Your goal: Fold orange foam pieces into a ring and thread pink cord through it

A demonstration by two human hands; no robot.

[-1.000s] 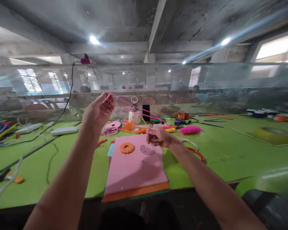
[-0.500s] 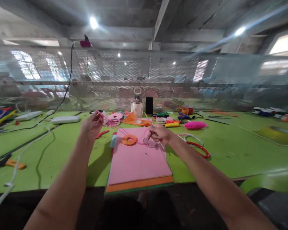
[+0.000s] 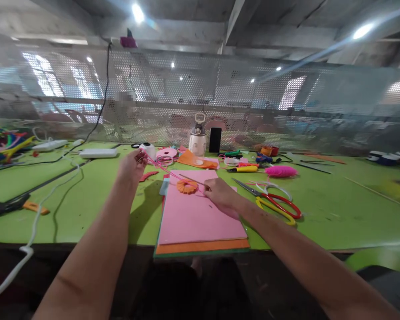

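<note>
My left hand [image 3: 132,166] is raised over the table's left-centre, fingertips pinched on strands of pink yarn [image 3: 160,167]. The strands slant down to the right, towards my right hand [image 3: 222,194]. My right hand is closed around a thin stick [image 3: 190,178], which points left above the paper; its tip is too small to make out. An orange scalloped ring [image 3: 186,186] lies under the stick on a pink sheet [image 3: 200,222]. That sheet tops a stack with orange and green edges below it. My right hand covers the sheet's right side.
Scissors [image 3: 276,202] with red and yellow handles lie right of the stack. Behind are a yellow cutter [image 3: 246,169], a pink yarn skein [image 3: 281,171], a bottle [image 3: 197,143] and a phone [image 3: 215,140]. A white cable [image 3: 36,215] crosses the left side.
The stick in my right hand has swung from steep to nearly level, pointing left. My right arm has shifted, so the scissors show more fully. The whole view has tilted slightly.
</note>
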